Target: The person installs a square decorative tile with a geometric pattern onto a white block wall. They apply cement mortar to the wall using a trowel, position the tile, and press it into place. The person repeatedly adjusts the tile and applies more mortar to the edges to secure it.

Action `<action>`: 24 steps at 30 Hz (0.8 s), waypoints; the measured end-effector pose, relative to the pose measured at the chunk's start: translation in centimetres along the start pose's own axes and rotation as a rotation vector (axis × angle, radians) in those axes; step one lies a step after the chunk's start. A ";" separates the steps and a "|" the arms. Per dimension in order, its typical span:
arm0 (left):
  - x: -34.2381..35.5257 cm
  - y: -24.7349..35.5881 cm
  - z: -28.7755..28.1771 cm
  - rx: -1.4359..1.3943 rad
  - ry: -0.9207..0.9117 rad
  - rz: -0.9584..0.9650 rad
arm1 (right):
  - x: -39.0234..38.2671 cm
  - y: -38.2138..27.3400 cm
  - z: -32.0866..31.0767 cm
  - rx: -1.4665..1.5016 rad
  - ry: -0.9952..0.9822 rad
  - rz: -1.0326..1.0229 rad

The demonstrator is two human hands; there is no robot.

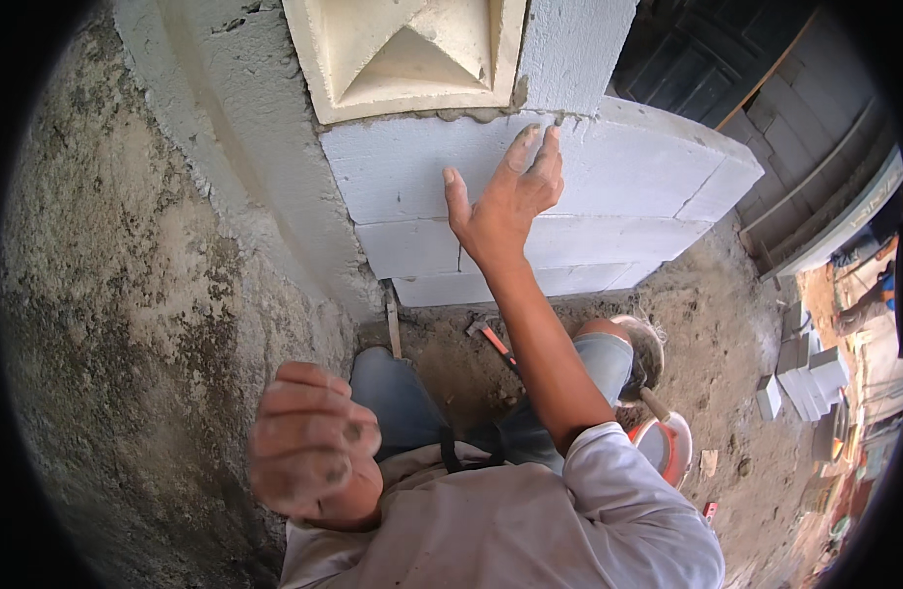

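Aerated-concrete block: sitting beneath cream ventilation block; presumably light, stiff, chip-prone, ends suiting grip. Right hand: hovering open before it, grasping nothing. Left hand: presenting bent fingers, contents unclear.

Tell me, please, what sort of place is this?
Probably a building site: there is a pale block wall, an orange-handled hammer on bare ground, and a stack of blocks at the right.
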State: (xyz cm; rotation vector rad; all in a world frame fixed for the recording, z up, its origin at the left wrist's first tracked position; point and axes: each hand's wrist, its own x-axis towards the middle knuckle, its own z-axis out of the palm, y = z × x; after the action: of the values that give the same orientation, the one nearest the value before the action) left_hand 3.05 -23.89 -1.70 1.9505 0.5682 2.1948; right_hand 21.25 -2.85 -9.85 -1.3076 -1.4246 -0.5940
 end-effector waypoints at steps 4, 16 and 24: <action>-9.7 -9.7 -1.0 0.113 0.326 -0.607 | 0.8 1.6 1.8 -0.144 0.011 -0.001; -32.3 -17.0 -6.6 0.282 -0.032 -1.238 | 0.7 -0.2 2.4 -0.130 -0.033 0.091; -32.6 -17.8 -7.2 0.250 0.002 -1.327 | 0.5 -3.3 2.7 -0.089 -0.060 0.171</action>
State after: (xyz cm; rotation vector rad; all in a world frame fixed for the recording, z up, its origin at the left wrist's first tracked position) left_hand -1.75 -20.48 -39.09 0.9951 1.5747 1.2548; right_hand 17.38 -1.16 -9.28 -1.5117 -1.3312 -0.5125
